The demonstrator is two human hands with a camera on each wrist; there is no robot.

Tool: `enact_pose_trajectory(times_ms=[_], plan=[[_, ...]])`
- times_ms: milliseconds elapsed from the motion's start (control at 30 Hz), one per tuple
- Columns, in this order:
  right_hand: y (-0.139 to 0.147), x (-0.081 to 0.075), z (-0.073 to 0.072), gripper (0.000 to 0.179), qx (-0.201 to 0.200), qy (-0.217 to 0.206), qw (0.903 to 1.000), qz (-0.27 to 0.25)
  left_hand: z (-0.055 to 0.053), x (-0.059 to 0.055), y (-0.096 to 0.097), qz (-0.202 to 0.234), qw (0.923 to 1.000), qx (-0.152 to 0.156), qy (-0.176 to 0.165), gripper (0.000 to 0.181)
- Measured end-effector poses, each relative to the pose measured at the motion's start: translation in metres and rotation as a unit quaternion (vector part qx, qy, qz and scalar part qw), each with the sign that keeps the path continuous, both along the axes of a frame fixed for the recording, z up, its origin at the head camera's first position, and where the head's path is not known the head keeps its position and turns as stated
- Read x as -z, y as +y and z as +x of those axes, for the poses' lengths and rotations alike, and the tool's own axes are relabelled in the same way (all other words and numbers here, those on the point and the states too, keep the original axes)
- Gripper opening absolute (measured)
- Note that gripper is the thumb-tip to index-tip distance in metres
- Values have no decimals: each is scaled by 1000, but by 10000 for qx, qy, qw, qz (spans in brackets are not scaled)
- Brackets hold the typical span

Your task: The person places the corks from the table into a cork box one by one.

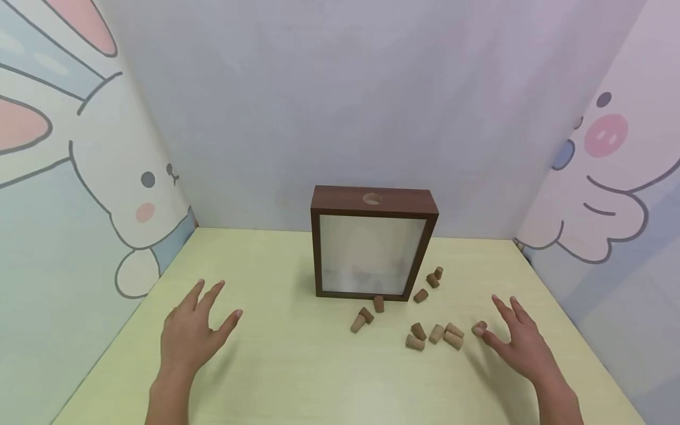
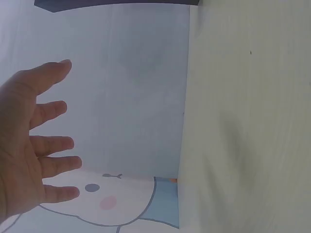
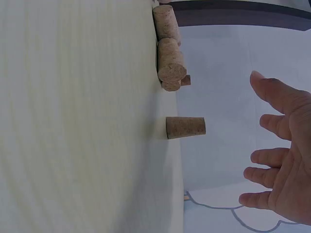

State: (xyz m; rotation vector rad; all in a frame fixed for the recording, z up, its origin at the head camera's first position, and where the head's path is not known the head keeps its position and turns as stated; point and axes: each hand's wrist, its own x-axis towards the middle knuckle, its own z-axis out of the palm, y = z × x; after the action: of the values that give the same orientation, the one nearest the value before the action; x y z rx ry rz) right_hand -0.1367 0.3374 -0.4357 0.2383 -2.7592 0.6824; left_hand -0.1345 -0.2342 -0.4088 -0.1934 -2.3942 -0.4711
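Note:
Over the left side of the table, my left hand (image 1: 190, 335) has its fingers spread and holds nothing; the left wrist view shows the same bare palm (image 2: 22, 145). My right hand (image 1: 526, 348) hovers at the right, fingers apart, also holding nothing. Nearest to it is a cork stopper (image 3: 185, 127) standing upright on its wide end, partly overlapped by the thumb in the head view. Several more corks (image 1: 437, 333) lie left of that hand. Between the hands, a dark brown wooden frame box (image 1: 374, 254) with a clear front stands upright, a round hole (image 1: 372, 199) in its top.
The pale yellow table (image 1: 276, 366) meets a grey back wall (image 1: 340, 106). Side panels with a cartoon rabbit (image 1: 122, 195) and another cartoon animal (image 1: 600, 177) flank it. Several corks (image 1: 366, 316) lie in front of the box, others (image 1: 432, 280) by its right side.

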Motion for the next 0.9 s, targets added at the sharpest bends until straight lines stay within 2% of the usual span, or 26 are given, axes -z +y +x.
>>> enact_pose_trajectory(times_ms=[100, 267, 533, 767, 900], plan=[[-2, -1, 1, 76, -58, -183, 9991, -389, 0, -1, 3, 218, 9996, -106, -151, 60], [-5, -2, 3, 73, -142, -249, 9954, -918, 1, -7, 10, 692, 9969, -97, -365, 58], [-20, 2, 5, 65, -234, 7, 9924, -1209, -4, -9, 27, 1262, 9905, 302, -459, 56], [-39, 8, 2, 60, -411, 180, 9891, -1402, -11, -9, 38, 1404, 9874, 654, -338, 58], [-52, 11, -2, 57, -742, 195, 9849, -1552, -17, -9, 47, 1413, 9863, 822, -239, 57]])
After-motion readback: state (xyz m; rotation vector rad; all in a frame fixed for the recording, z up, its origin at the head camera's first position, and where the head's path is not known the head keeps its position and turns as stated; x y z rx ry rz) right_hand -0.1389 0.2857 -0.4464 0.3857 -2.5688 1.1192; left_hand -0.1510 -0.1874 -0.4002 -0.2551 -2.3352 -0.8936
